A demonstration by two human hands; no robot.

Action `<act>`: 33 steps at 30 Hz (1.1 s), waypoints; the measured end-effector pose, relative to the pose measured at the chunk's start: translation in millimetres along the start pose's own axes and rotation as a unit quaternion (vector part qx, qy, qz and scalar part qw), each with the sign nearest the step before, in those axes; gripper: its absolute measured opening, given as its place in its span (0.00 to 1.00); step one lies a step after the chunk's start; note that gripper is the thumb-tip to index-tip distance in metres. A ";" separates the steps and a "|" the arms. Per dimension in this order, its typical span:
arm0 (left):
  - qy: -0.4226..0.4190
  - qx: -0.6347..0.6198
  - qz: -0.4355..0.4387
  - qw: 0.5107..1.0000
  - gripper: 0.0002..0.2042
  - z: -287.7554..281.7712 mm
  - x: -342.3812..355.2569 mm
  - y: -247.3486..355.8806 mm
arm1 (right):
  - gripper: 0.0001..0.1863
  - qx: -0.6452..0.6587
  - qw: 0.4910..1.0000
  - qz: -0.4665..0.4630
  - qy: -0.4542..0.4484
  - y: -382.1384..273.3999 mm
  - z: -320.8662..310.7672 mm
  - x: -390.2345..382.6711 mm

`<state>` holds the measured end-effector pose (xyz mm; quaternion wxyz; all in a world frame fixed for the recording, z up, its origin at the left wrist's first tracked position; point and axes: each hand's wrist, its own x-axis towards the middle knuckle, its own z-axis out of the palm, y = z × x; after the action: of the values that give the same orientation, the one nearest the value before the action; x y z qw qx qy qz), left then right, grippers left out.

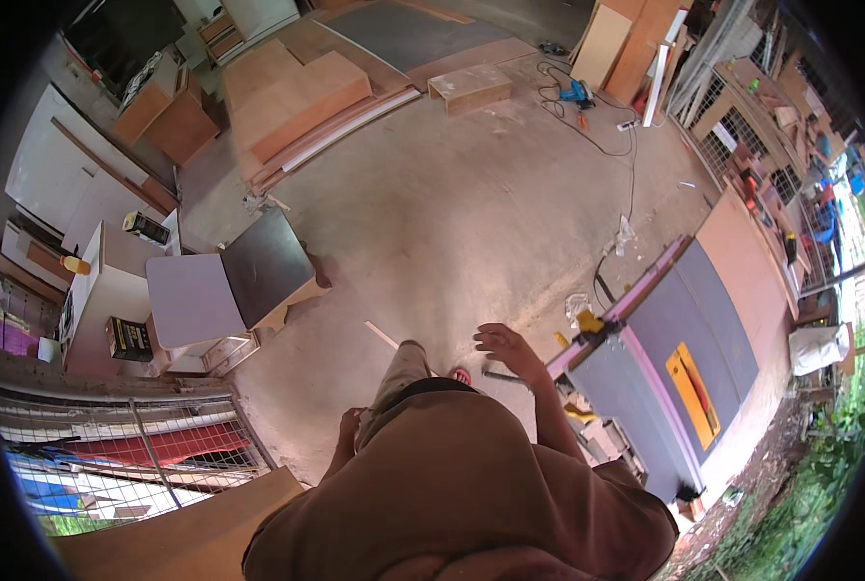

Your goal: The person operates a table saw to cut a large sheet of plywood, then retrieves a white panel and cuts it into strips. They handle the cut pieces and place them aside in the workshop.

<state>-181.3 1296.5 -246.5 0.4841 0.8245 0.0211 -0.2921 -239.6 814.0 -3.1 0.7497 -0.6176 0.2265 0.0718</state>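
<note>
Dusty concrete floor [452,213], stacked boards [297,97]

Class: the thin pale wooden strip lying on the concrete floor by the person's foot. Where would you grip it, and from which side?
Grip the wooden strip at its free upper-left end, from above, fingers across its narrow width. It lies flat, and its other end is hidden behind the leg.

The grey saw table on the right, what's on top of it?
A yellow plate sits in the grey saw table. Small bits lie at its near edge, too small to tell. Underneath is hidden.
</note>
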 end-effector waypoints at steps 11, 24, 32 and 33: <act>-0.114 0.284 -0.157 0.939 0.19 -23.0 216.5 158.6 | 0.14 0.004 0.991 -0.045 0.126 -57.9 -76.6 163.7; -0.092 0.213 0.261 0.937 0.12 51.2 524.9 660.9 | 0.32 -0.049 0.927 0.221 0.298 53.8 -163.4 244.7; -0.384 0.164 0.177 0.891 0.06 192.1 566.4 755.8 | 0.45 0.299 0.880 0.294 0.225 -6.2 -164.4 274.0; -0.422 0.209 0.160 0.867 0.06 206.0 576.5 749.9 | 0.43 0.291 0.878 0.283 0.253 -12.9 -170.4 280.2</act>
<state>439.5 588.8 -20.9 0.3034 0.6963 -0.3789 -0.5287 -28.7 599.5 -134.6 0.7602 -0.2782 0.5847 0.0529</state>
